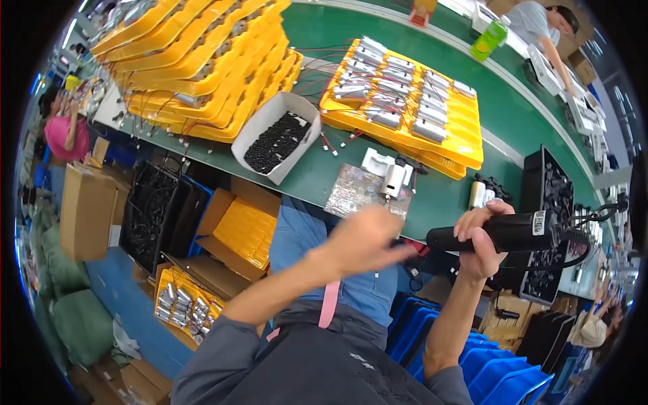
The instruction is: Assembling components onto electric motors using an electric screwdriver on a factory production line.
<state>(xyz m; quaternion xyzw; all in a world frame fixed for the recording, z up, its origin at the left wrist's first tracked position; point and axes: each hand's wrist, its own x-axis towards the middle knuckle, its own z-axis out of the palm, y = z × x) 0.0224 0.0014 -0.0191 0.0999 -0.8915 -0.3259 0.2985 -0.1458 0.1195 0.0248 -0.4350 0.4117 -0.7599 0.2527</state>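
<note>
My right hand (480, 236) is wrapped round a thick black corded tool (509, 233) that looks like an electric screwdriver, its body lying sideways over the table's near edge. My left hand (368, 239) is blurred by motion in front of me, left of the tool; its fingers are too smeared to read. Just beyond that hand, a small white device (393, 181) leans on a white holder (376, 160). Beneath them lies a scuffed, silvery plate (352, 189), partly hidden by my left hand.
A white bin (309, 138) holds small black parts. Yellow trays (466, 145) carry silvery cells with wires; more yellow trays (202, 81) are stacked at left. A black crate (540, 270) stands at right, blue bins (496, 364) below. Another person (536, 30) works across the table.
</note>
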